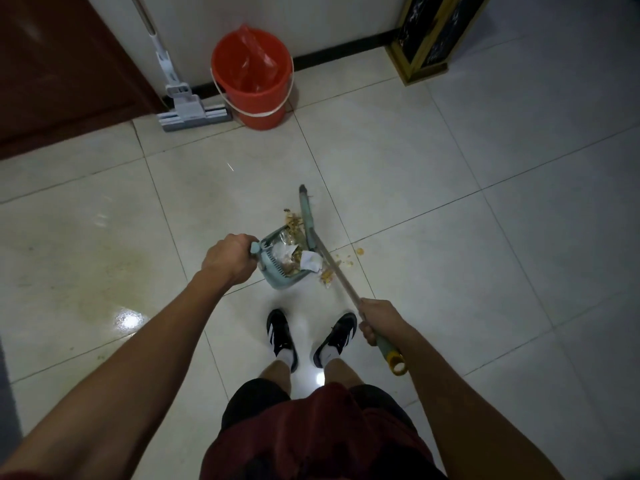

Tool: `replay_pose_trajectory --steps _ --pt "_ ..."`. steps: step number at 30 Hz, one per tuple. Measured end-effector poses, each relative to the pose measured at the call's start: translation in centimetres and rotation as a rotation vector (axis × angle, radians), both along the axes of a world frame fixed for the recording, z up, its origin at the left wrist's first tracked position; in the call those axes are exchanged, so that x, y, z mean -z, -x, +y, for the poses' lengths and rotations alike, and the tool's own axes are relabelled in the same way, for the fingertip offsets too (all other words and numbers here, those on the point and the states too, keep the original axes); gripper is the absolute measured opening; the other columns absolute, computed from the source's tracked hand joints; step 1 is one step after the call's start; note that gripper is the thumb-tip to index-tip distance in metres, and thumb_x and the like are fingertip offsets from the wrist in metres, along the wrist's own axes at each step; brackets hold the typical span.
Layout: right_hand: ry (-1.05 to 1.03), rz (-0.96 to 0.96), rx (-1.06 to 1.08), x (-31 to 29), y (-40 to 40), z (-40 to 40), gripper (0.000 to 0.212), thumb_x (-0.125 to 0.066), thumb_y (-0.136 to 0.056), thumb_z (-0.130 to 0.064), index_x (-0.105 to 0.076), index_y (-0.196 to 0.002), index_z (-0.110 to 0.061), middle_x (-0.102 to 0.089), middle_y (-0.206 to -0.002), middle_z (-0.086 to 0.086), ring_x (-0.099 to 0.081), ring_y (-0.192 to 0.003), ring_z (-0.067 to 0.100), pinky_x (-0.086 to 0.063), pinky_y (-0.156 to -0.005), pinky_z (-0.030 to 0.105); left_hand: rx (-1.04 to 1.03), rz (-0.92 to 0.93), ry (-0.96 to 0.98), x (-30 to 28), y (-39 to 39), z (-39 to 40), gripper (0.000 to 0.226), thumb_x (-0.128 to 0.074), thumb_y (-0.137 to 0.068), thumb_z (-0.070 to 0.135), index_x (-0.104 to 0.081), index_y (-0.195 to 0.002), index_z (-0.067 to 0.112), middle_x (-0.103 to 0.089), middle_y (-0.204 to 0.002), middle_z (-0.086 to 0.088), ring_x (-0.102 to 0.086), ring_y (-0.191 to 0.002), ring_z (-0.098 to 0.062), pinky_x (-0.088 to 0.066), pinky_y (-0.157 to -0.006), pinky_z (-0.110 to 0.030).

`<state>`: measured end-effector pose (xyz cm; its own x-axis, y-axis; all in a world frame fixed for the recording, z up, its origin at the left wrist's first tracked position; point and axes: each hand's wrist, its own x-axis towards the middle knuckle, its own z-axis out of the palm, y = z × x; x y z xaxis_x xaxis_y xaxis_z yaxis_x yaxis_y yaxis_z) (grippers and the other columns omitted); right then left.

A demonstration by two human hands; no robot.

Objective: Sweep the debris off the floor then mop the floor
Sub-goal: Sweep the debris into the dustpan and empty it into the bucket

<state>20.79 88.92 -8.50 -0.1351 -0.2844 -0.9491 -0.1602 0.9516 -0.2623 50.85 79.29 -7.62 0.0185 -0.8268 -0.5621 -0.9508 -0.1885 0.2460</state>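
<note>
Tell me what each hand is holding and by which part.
The left hand grips the dustpan by its handle top. The right hand grips the broom on its stick, near the upper end.

- Floor (450,237): glossy, smooth pale tiles, reflecting light.
- Dustpan (277,271): pale blue plastic.
- Bucket (256,88), beyond the dustpan: red plastic, lined with thin shiny red film.
- Broom (341,275) shaft beside the dustpan: smooth, metal-looking.

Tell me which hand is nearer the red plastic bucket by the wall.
Left. The left hand, gripping the pale blue dustpan's handle, sits closer below the red plastic bucket; the right hand holds the broom handle lower, further away.
</note>
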Motion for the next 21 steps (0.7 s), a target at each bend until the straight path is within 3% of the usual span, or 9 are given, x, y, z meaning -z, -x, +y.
replay_pose_trajectory --steps 8,14,21 --pt "0.010 0.006 0.125 0.2 -1.6 -3.8 0.018 -0.050 -0.096 -0.016 -0.060 -0.088 -0.003 -0.050 -0.062 0.015 -0.037 -0.037 0.017 -0.030 -0.036 0.019 -0.094 0.011 -0.027 -0.2 -2.9 0.8 0.016 -0.064 -0.089 0.023 -0.072 -0.103 0.026 -0.071 -0.102 -0.009 -0.066 -0.093 -0.035 -0.051 -0.074 -0.035" --pt "0.036 -0.127 0.232 1.9 -4.7 -5.9 0.007 -0.058 -0.093 -0.012 -0.062 -0.091 -0.007 -0.051 -0.061 0.011 -0.036 -0.039 0.013 -0.031 -0.037 0.017 -0.138 0.000 -0.035 -0.1 -5.5 1.7 0.013 -0.063 -0.090 0.025 -0.072 -0.099 0.025 -0.070 -0.098 -0.008 -0.065 -0.088 -0.034 -0.051 -0.073 -0.035" --pt "0.008 -0.363 0.365 4.4 -9.1 -9.8 0.004 -0.049 -0.099 -0.011 -0.051 -0.097 -0.009 -0.050 -0.063 0.006 -0.036 -0.034 0.007 -0.030 -0.029 0.015 -0.156 -0.001 -0.041 0.0 -7.5 2.2 0.012 -0.063 -0.089 0.024 -0.073 -0.097 0.025 -0.070 -0.095 -0.008 -0.066 -0.086 -0.034 -0.053 -0.072 -0.036"
